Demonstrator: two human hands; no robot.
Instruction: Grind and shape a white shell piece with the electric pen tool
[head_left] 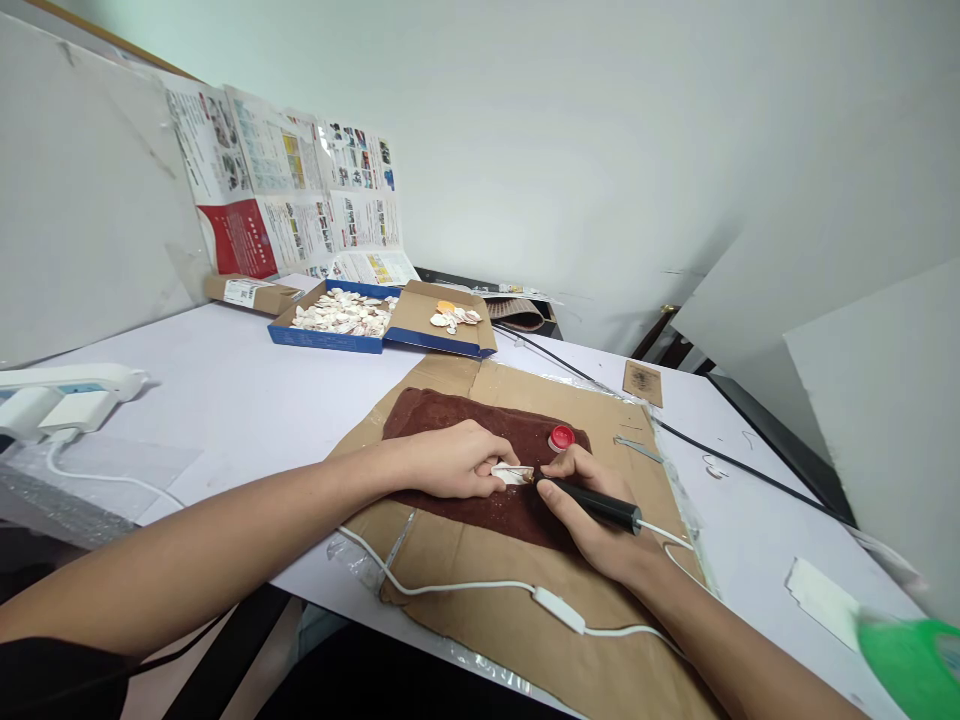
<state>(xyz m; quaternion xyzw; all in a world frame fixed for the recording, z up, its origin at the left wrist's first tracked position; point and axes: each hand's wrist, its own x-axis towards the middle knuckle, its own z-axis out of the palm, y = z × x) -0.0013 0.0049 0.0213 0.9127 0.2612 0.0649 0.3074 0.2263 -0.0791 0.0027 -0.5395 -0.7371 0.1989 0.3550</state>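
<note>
My left hand rests on a dark brown cloth and pinches a small white shell against it. Held like a pen in my right hand is a black corded tool, its tip touching the shell's right edge. A white cable with an inline switch runs from the tool's rear across brown cardboard. Just beyond my right fingers a small red cap sits on the cloth.
A blue-edged open box holds many pale shells, its lid a few more. Leaflets lean on the wall behind. A white device lies at left, a black cable at right, a green object bottom right.
</note>
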